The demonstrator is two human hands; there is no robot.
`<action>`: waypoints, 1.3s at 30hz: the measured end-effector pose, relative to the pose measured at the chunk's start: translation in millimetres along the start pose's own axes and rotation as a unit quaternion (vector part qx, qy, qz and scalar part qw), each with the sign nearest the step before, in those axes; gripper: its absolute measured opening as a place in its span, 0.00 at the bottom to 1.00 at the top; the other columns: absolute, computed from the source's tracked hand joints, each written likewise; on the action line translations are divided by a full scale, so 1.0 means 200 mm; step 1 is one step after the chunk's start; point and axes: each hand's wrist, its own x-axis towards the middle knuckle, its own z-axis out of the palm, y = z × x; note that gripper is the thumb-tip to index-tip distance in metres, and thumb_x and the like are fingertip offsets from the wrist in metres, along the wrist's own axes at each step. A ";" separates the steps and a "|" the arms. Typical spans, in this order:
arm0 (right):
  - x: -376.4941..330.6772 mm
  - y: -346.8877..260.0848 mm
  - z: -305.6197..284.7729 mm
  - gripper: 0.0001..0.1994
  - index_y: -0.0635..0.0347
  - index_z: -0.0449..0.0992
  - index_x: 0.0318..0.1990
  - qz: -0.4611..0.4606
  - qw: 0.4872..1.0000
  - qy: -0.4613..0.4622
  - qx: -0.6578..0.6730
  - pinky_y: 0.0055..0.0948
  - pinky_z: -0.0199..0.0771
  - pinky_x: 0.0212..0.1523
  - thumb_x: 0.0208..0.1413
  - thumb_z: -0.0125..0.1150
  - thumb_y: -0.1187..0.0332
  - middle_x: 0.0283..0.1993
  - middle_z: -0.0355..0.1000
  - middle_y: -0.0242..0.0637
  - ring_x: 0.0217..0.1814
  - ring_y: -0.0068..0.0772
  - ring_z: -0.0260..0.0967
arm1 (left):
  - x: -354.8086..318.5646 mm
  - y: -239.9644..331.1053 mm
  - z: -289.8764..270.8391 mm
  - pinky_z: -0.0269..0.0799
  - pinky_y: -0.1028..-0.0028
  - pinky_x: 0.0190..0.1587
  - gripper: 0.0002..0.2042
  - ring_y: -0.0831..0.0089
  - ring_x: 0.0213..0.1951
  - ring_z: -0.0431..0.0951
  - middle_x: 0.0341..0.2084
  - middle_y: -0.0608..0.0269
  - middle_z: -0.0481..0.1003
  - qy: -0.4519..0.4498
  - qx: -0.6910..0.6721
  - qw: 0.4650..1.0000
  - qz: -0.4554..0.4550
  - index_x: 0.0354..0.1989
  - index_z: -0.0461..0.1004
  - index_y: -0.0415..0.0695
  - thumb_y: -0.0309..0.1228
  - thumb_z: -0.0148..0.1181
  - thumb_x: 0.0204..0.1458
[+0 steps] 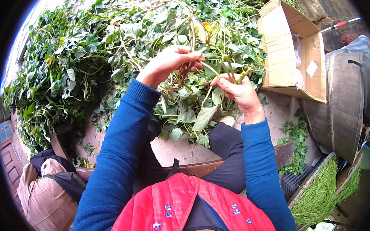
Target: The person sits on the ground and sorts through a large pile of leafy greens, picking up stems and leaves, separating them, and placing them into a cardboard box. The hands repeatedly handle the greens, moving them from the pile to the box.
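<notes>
My left hand (175,65) is closed around a long leafy vine (193,30), whose stem rises away from the fingers toward the pile. To its right and slightly nearer, my right hand (241,95) pinches several green leaf stalks (229,67) between thumb and forefinger. A pale green stem (209,67) spans the gap between both hands. Below them, broad green leaves (205,118) hang over my lap; some stems there are hidden behind the fingers.
A big heap of leafy vines (89,45) fills the far side and left. To the right stand an open cardboard box (277,48) and a large round grey container (339,103). Trays of thin green stalks (316,192) sit at lower right. A pink bundle (47,198) lies at lower left.
</notes>
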 end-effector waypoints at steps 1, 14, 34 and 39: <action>-0.01 -0.01 -0.01 0.08 0.61 0.80 0.34 0.004 1.000 -0.003 0.022 0.14 0.43 0.19 0.55 0.59 0.67 0.19 0.63 0.16 0.18 0.08 0.47 | 0.01 -0.01 -0.01 0.62 0.85 0.28 0.14 0.85 0.27 0.71 0.29 0.67 0.77 -0.015 0.004 1.000 0.004 0.38 0.77 0.40 0.39 0.53 0.56; -0.09 -0.07 -0.11 0.08 0.63 0.77 0.28 0.069 0.996 0.024 0.045 0.14 0.56 0.20 0.51 0.55 0.68 0.19 0.68 0.24 0.18 0.14 0.60 | 0.01 -0.02 -0.15 0.62 0.87 0.29 0.10 0.86 0.26 0.71 0.24 0.71 0.75 0.112 -0.087 0.988 0.064 0.36 0.77 0.42 0.36 0.56 0.55; 0.09 0.09 0.10 0.05 0.62 0.74 0.33 -0.275 0.893 0.151 -0.324 0.29 0.68 0.29 0.55 0.53 0.72 0.25 0.71 0.35 0.26 0.32 0.68 | 0.02 -0.01 0.06 0.69 0.82 0.36 0.13 0.80 0.33 0.76 0.30 0.64 0.78 0.008 -0.026 0.997 0.065 0.44 0.75 0.38 0.33 0.53 0.57; 0.03 0.07 0.17 0.09 0.63 0.73 0.31 -0.079 0.977 0.150 -0.130 0.21 0.61 0.18 0.60 0.51 0.68 0.17 0.64 0.28 0.17 0.16 0.59 | 0.07 -0.04 0.12 0.68 0.81 0.31 0.11 0.83 0.28 0.74 0.27 0.65 0.78 0.087 0.036 0.995 0.045 0.40 0.77 0.38 0.32 0.57 0.54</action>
